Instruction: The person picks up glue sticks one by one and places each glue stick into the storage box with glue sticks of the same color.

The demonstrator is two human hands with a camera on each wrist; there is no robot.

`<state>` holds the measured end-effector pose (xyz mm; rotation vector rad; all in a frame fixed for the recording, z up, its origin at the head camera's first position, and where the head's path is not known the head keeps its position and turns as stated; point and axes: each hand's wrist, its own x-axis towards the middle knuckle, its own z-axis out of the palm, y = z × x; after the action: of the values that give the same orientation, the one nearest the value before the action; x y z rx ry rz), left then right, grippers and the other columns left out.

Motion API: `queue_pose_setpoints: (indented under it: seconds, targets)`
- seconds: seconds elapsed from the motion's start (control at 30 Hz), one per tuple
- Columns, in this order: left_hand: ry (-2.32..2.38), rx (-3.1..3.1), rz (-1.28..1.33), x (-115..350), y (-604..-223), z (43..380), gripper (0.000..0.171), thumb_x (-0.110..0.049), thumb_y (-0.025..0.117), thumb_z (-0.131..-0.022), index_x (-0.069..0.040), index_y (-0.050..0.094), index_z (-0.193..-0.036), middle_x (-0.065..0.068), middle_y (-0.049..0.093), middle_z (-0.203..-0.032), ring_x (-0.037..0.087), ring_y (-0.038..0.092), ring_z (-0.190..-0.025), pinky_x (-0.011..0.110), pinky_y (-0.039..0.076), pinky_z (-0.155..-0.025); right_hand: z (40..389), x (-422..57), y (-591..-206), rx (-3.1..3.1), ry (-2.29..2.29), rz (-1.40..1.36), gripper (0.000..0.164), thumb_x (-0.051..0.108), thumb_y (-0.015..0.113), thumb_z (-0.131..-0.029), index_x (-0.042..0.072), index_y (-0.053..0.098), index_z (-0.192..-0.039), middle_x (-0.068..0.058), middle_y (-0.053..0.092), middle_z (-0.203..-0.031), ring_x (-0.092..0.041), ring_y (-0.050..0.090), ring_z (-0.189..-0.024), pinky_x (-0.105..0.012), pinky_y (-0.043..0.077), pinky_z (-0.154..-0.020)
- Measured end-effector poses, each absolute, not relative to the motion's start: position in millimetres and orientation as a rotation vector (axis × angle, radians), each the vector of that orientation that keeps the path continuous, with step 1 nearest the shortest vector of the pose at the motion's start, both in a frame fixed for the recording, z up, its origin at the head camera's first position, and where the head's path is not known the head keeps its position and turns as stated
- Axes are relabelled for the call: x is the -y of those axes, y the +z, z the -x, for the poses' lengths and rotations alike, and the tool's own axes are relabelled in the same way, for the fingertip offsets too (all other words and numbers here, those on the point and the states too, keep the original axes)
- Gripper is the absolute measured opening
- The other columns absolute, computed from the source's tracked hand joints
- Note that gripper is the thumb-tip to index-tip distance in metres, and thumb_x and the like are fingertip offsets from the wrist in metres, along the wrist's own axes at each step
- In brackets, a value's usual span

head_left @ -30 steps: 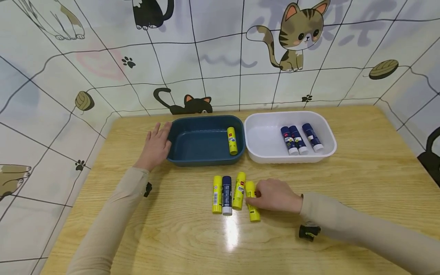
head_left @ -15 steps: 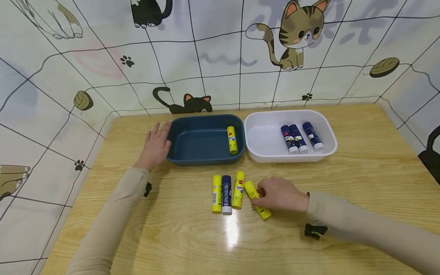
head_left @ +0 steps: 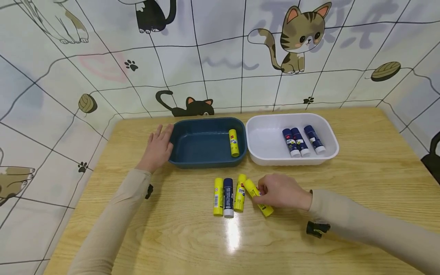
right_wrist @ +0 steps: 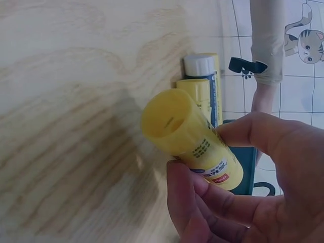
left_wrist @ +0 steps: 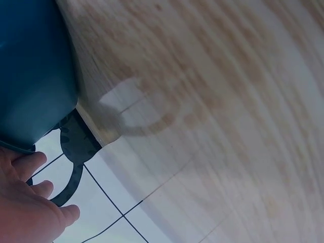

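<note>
My right hand (head_left: 284, 192) pinches a yellow glue stick (head_left: 252, 188) between thumb and fingers, and the stick lies slanted. In the right wrist view the round end of this yellow glue stick (right_wrist: 174, 121) faces the camera. Left of it lie a yellow glue stick (head_left: 240, 193), a navy one with a white end (head_left: 228, 196) and another yellow one (head_left: 218, 196), side by side. My left hand (head_left: 156, 152), fingers extended, rests at the left side of the dark blue tray (head_left: 203, 147). One yellow glue stick (head_left: 233, 143) lies in that tray.
A white tray (head_left: 264, 141) stands against the blue one on its right. Inside are three navy glue sticks (head_left: 299, 142). A cat-patterned wall covering (head_left: 223, 68) rises behind the wooden table (head_left: 178, 236) and along its sides.
My right hand has shifted slightly right. The yellow glue stick it pinches has turned from nearly upright in view to slanted, its near end swinging right. My left hand stays at the tray.
</note>
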<state>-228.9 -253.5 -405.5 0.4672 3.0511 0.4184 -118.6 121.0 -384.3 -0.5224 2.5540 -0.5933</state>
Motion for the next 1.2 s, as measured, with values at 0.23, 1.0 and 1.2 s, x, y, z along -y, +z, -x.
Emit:
queue_pose_setpoints:
  seconds: [0.23, 1.0, 1.2]
  targets:
    - [0.428, -3.045, -0.448, 256, -409, 227, 0.057, -0.012, 0.031, -0.101, -0.001, 0.014, -0.154, 0.019, 0.019, -0.157, 0.035, 0.002, -0.145, 0.058, 0.003, -0.112, 123, -118, -378, -2.570, -0.589, 0.536, 0.031, 0.032, 0.072, -0.081, 0.016, 0.055, -0.061, 0.005, 0.047, -0.054, -0.009, 0.043, -0.048, -0.023, 0.028, -0.046]
    - [0.449, -3.038, -0.472, 256, -410, 233, 0.057, -0.015, 0.031, -0.102, -0.002, 0.013, -0.155, 0.016, 0.017, -0.158, 0.034, 0.003, -0.146, 0.058, 0.005, -0.113, 148, -108, -358, -2.518, -0.761, 0.608, 0.024, 0.029, 0.069, -0.085, 0.012, 0.063, -0.071, 0.003, 0.051, -0.059, -0.013, 0.046, -0.053, -0.025, 0.031, -0.050]
    - [0.463, -3.032, -0.462, 257, -411, 232, 0.057, -0.014, 0.031, -0.101, -0.002, 0.013, -0.155, 0.016, 0.017, -0.158, 0.034, 0.003, -0.146, 0.057, 0.005, -0.113, 153, -104, -355, -2.509, -0.789, 0.591, 0.022, 0.029, 0.069, -0.085, 0.010, 0.066, -0.074, 0.002, 0.054, -0.062, -0.014, 0.048, -0.055, -0.025, 0.033, -0.050]
